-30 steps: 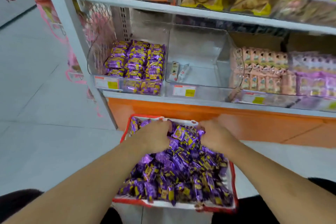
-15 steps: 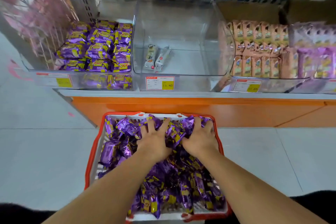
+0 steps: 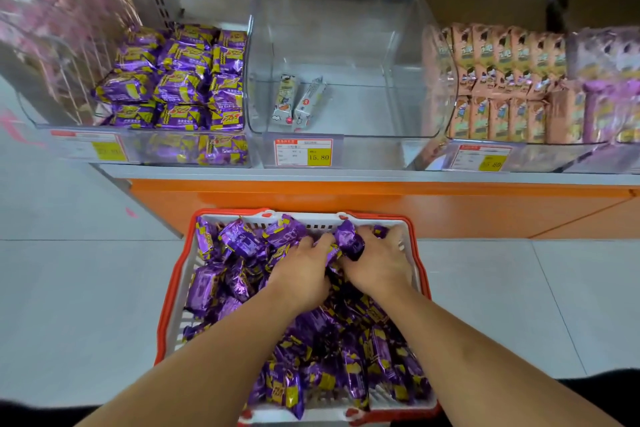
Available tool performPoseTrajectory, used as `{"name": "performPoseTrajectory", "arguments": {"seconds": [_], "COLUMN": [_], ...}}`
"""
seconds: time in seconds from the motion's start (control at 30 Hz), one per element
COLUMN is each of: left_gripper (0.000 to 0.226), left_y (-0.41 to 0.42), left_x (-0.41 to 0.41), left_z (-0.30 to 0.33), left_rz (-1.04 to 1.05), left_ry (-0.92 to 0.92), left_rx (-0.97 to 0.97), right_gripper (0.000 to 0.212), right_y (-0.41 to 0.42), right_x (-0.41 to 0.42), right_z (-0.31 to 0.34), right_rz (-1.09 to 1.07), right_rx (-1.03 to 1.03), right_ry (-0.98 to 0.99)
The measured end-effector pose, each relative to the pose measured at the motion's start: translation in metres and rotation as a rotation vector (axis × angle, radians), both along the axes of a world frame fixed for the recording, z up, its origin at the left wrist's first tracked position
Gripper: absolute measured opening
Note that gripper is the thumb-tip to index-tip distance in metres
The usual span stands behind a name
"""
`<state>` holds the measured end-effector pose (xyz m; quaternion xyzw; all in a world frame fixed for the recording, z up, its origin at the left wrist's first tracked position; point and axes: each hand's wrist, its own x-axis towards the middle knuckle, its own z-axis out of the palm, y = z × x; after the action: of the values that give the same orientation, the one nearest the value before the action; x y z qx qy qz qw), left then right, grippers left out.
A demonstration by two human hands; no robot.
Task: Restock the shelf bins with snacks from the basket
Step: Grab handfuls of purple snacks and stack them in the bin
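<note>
Head view: grey tiled floor [image 3: 86,288], orange shelf base [image 3: 381,204]; both hands, left [image 3: 301,274] and right [image 3: 377,267], clutch purple snacks [image 3: 346,243] in the basket [image 3: 173,295].

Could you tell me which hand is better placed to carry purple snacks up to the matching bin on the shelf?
Probably the left hand: the purple-snack bin lies up to the left, on its side.

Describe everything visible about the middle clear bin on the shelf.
The middle bin is a clear, hard-looking plastic tub with rounded front corners, open at the top. It stands upright on the shelf between the purple-snack bin and the peach-pack bin. It is nearly empty: two slim pale packs lie side by side at front left. A price tag reading 15.80 sits on its front. No hand touches it.
</note>
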<state>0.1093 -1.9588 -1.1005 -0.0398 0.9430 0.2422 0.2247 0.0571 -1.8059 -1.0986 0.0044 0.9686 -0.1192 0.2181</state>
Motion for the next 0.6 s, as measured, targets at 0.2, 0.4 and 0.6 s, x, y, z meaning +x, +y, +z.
{"name": "performPoseTrajectory", "arguments": {"seconds": [0.2,0.4,0.6], "left_gripper": [0.074,0.071,0.069], "left_y": [-0.005,-0.015,-0.025], "left_x": [0.002,0.007,0.018], "left_z": [0.007,0.019,0.032], "left_rz": [0.085,0.093,0.088], "left_ry": [0.011,0.014,-0.012], "left_rx": [0.144,0.229,0.249], "right_gripper": [0.048,0.039,0.062], "right_y": [0.012,0.016,0.003], "right_x": [0.003,0.002,0.006], "right_z": [-0.007,0.003,0.009], "right_rz": [0.116,0.291,0.452], "right_rx": [-0.04,-0.05,-0.057], "right_ry": [0.176,0.206,0.106]}}
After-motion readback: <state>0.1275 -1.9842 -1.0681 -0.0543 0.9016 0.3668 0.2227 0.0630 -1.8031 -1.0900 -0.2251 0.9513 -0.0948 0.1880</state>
